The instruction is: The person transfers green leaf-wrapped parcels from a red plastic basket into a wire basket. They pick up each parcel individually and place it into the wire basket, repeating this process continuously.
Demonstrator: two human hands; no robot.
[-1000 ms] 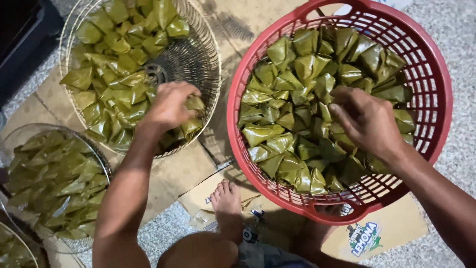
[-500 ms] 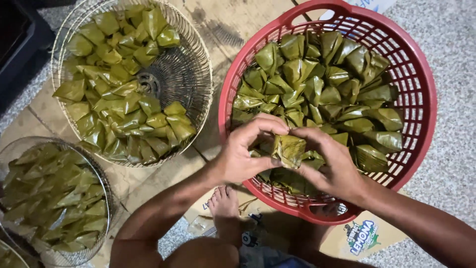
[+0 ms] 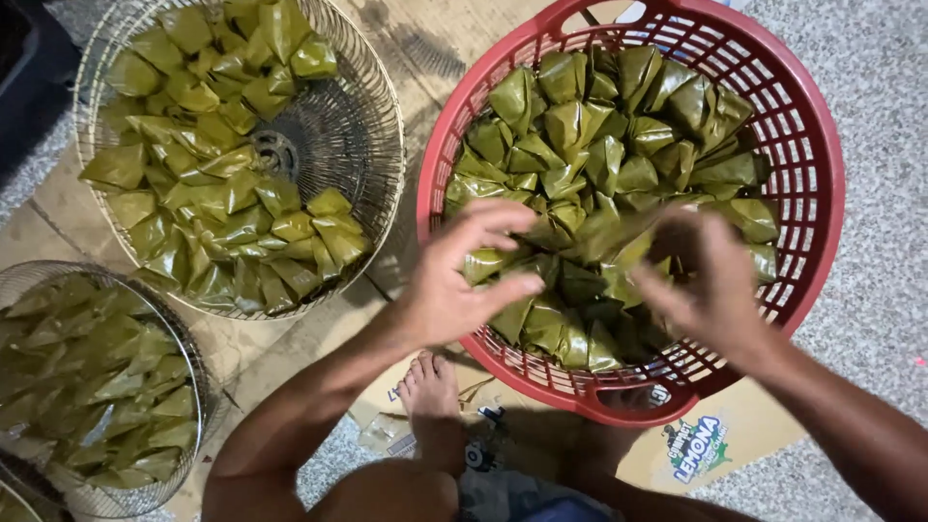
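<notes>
Both hands hover over the round red plastic basket with slotted walls (image 3: 807, 145), which is heaped with small parcels folded from glossy green leaf. The left hand (image 3: 464, 280) is spread, thumb low and fingers fanned, touching nothing that I can make out. The right hand (image 3: 706, 280) is blurred; its fingers seem to curl loosely near one long leaf-wrapped parcel (image 3: 604, 232) lying slantwise on top of the heap, between the two hands. Whether the right fingertips actually pinch it I cannot tell — the smear hides the contact.

That parcel looks light, and I would judge it firm at the core but soft at the skin: a leaf wrapper creases, splits along its grain and may spring open where the fold is tucked. The surface shines, so it is probably a little slick. The safest hold seems to be across the thick middle with thumb against fingers, pressing the folded flaps shut rather than tugging a loose tip.

To the left stands a round wire-mesh basket (image 3: 372, 135) — the same green parcels laid in a ring around its bare centre. A second wire basket (image 3: 188, 338) sits at the lower left, also filled. Flattened brown cardboard (image 3: 290, 338) lies beneath them on speckled grey flooring (image 3: 870, 338), and a bare foot (image 3: 430, 387) rests near the red rim.
</notes>
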